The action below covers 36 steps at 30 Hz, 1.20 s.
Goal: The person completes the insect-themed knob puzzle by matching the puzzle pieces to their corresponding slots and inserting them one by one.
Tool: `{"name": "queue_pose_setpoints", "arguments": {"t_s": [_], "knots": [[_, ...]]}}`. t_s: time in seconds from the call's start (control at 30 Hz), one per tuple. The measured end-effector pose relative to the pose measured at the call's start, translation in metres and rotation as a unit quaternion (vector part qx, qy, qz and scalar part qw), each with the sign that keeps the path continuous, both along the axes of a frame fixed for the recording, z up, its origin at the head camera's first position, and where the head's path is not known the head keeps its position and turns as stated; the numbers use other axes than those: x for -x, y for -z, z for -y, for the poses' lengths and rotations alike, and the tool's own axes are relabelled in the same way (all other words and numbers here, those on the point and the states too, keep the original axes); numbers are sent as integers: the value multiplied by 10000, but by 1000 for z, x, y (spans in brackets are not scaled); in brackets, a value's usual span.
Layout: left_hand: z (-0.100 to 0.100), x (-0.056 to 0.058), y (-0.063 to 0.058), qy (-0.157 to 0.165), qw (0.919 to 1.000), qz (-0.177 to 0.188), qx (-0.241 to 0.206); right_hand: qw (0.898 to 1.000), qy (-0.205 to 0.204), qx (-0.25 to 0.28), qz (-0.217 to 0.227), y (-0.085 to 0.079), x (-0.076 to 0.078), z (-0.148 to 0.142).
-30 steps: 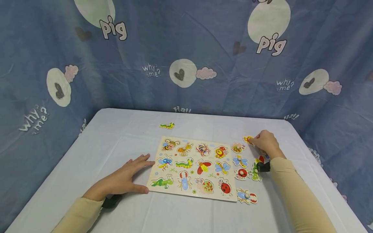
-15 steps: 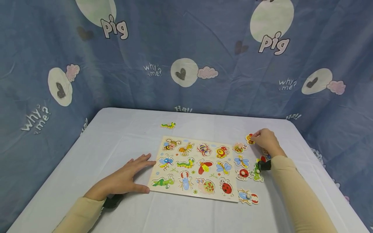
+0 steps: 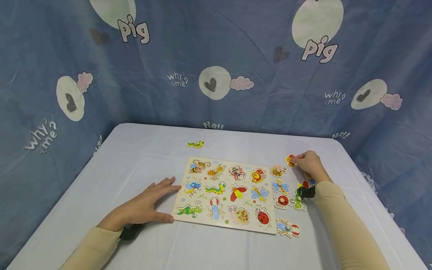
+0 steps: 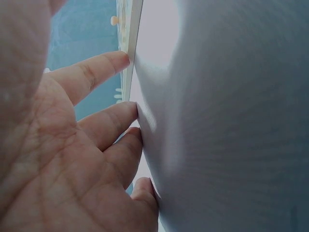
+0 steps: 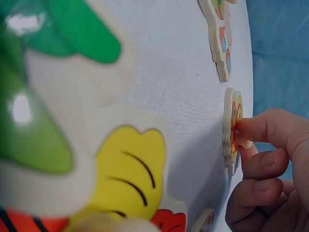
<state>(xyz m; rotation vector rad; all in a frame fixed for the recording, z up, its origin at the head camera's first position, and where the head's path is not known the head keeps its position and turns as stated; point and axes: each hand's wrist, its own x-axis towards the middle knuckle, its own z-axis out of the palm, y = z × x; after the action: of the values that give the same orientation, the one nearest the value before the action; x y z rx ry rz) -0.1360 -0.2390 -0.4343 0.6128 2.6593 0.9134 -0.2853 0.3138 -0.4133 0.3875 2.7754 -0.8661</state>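
Slightly turned since a second ago, the red-and-yellow butterfly piece is off the puzzle board's far right corner, its knob pinched by the right hand. The left hand, fingers spread, touches the near-left edge. Gripping only the knob should keep the piece level.

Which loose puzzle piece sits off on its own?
The loose green caterpillar piece, past the far edge of the board. Every other loose piece in view is right of it, including the red-and-yellow piece the right hand pinches.
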Motion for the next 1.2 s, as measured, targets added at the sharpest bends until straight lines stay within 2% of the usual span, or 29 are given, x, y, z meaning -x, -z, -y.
{"name": "queue_pose_setpoints", "arguments": {"t_s": [0.17,0.6,0.9,1.2], "knots": [[-1,1,0,15,10000,-25,47,10000,5,25,29,1,0,-2],[-2,2,-3,-5,10000,36,65,9995,-169,259,-56,-9,-5,2],[-2,1,-2,7,10000,24,59,9979,-415,482,-85,-18,-18,17],[-2,-1,-4,-20,10000,27,68,9964,-583,584,-217,-15,-27,31]]}}
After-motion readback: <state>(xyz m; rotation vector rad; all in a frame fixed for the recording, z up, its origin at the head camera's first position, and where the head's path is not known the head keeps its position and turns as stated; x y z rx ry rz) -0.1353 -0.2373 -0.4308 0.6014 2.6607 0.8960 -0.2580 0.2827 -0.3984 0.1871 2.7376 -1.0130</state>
